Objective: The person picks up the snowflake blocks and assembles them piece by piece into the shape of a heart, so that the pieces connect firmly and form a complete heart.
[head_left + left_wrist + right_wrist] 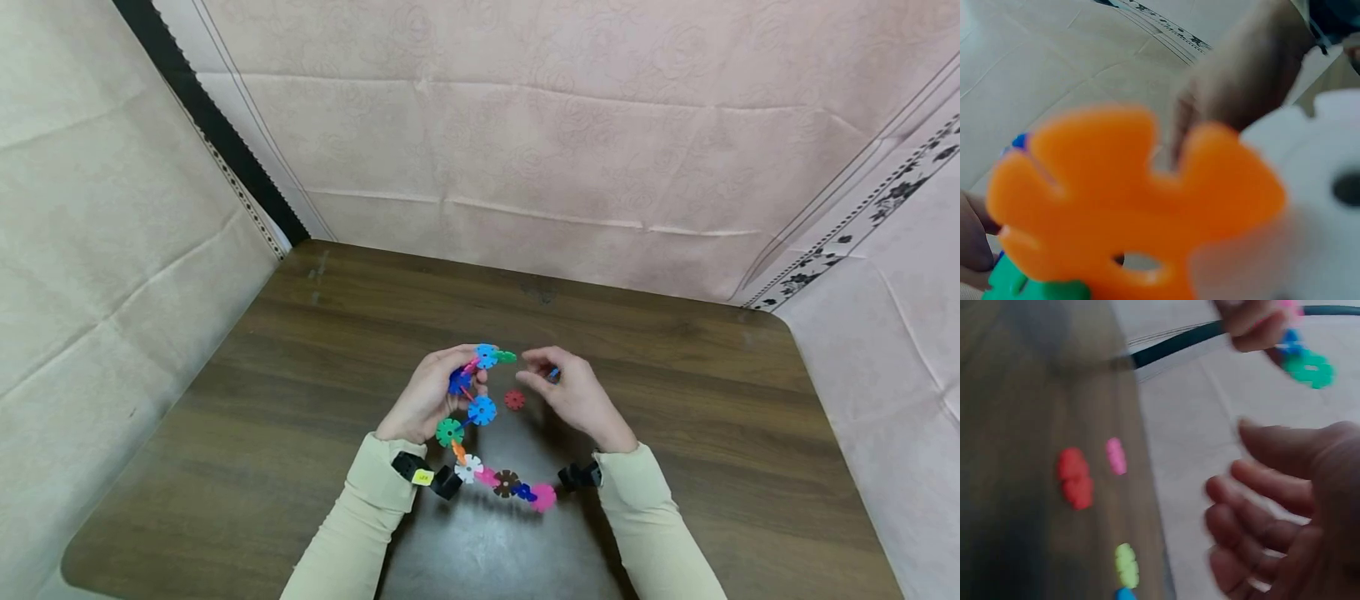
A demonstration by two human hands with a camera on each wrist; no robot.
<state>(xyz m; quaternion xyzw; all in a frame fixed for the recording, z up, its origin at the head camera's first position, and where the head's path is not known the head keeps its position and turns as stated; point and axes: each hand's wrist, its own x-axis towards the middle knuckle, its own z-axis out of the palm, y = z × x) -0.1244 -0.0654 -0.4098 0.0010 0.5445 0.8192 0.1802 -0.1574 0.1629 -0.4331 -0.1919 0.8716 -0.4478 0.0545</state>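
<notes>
My left hand (429,398) holds the upper part of a long chain of notched plastic snowflake discs. A green disc (506,357) forms its top end, joined to a light blue disc (487,356). Below the hand the chain curves past a green disc (450,432), an orange disc (1104,187) and a white disc (468,468), to a pink disc (543,497) near the right wrist. My right hand (573,396) hovers to the right of the green end, apart from it. Its fingers are loosely bent, with nothing visible between them in the right wrist view.
A loose red disc (514,400) lies on the wooden table (675,417) between the hands. In the right wrist view, a pink disc (1116,456), a yellow-green disc (1127,565) and a blue disc (1125,594) lie there too. Cloth walls (540,158) stand around the table.
</notes>
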